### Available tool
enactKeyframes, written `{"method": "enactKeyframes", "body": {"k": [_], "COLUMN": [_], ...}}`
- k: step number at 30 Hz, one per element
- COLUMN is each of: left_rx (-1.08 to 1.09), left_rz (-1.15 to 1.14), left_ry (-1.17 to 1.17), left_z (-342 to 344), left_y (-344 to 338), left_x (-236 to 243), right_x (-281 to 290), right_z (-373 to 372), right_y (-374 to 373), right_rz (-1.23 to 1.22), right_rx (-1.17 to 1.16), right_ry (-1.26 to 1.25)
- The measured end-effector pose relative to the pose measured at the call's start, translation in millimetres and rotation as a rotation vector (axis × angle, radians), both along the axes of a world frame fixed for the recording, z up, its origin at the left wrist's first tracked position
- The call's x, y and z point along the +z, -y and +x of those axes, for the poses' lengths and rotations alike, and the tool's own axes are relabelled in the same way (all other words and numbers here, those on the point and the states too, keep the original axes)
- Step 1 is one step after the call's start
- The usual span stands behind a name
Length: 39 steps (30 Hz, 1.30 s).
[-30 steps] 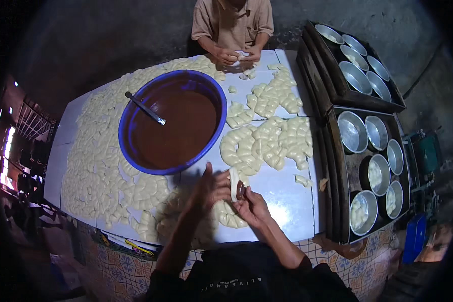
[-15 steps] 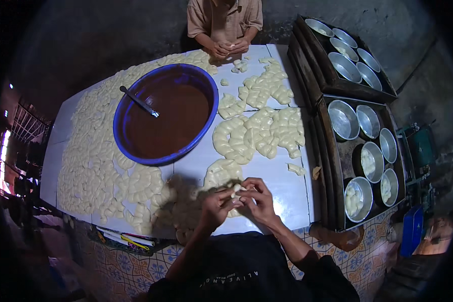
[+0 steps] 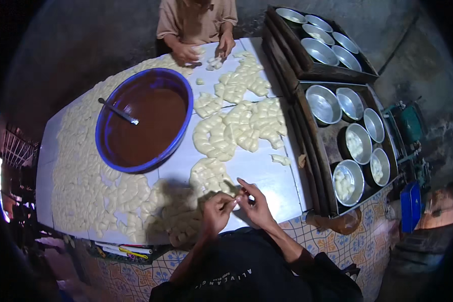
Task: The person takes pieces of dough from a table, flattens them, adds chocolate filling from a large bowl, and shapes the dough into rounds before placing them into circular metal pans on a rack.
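Observation:
My left hand [image 3: 217, 213] and my right hand [image 3: 257, 207] meet fingertip to fingertip above the near edge of the table. Pinched between them is a small piece of pale dough [image 3: 236, 203], mostly covered by the fingers. Just beyond my hands lies a cluster of flattened dough pieces [image 3: 209, 173] on the white tabletop [image 3: 259, 173]. More dough pieces [image 3: 83, 168] cover the left side of the table. A large blue basin [image 3: 187, 117] holds a smooth brown mixture [image 3: 151, 128], with a long-handled spoon [image 3: 118, 111] resting in it.
Across the table a person's hands [image 3: 186, 53] handle bits of dough. At the right, dark stacked trays [image 3: 332, 135] carry round metal tins [image 3: 323, 104], some with dough balls [image 3: 344, 186] inside. Beyond the trays stands a blue container [image 3: 410, 206]. Pens [image 3: 131, 250] lie below the near edge.
My fingers have closed further over the dough piece, which shows less. The other person's hands have moved apart and lowered toward the table. The whole view has shifted slightly.

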<state>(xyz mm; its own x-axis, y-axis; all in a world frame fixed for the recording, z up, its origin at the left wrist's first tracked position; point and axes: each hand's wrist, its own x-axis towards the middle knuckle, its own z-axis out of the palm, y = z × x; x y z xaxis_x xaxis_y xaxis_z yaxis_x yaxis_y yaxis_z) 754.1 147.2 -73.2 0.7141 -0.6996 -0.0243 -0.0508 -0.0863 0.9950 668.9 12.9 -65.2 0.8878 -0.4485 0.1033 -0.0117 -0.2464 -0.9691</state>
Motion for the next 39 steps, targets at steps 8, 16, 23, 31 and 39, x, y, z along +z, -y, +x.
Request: {"method": "enactKeyframes", "body": {"k": [8, 16, 23, 31, 39], "left_rx": [-0.169, 0.168, 0.051, 0.132, 0.329], "left_rz": [-0.26, -0.184, -0.22, -0.179, -0.438], "left_ry": [0.011, -0.251, -0.322, -0.294, -0.49], "left_z": [-2, 22, 2, 8, 10], "left_y": [2, -15, 1, 7, 1], "left_x": [29, 16, -4, 9, -13], "right_x": [-13, -65, -85, 25, 23], "right_z": [-24, -21, 33, 20, 48], "right_y": [31, 94, 127, 17, 6], "right_rz": [0.22, -0.12, -0.591, 0.208, -0.055], "right_rx": [0.099, -0.521, -0.565, 0.017, -0.037], "right_ry": [-0.302, -0.077, -0.211, 0.119, 0.107]}}
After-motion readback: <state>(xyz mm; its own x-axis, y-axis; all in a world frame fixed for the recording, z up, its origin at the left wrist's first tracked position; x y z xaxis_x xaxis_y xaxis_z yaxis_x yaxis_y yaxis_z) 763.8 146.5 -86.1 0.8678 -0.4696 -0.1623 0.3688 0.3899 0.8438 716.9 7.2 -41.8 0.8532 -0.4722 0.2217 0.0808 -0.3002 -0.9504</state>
